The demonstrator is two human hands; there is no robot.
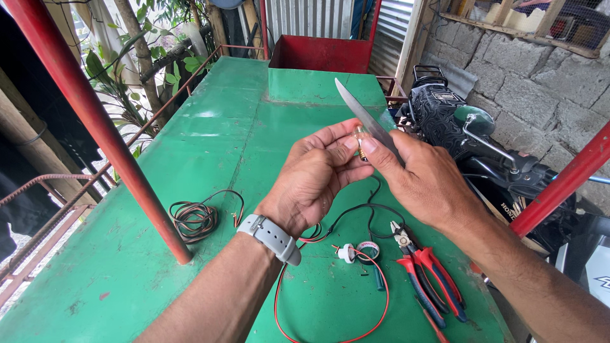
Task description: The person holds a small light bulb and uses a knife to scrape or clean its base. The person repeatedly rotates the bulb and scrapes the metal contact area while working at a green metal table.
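Green metal table [210,146] outdoors, block wall [527,82], left hand [314,181] pinching bulb [361,136], right hand [426,181] gripping knife [362,114]

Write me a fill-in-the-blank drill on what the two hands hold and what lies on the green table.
1. The right hand holds a ____ with its blade pointing up and away.
2. The left hand, with a grey watch on its wrist, pinches a small ____.
3. The pliers on the green table have ____ handles.
4. The coil of wire lies beside a red ____.

Missing words: knife; bulb; red; post
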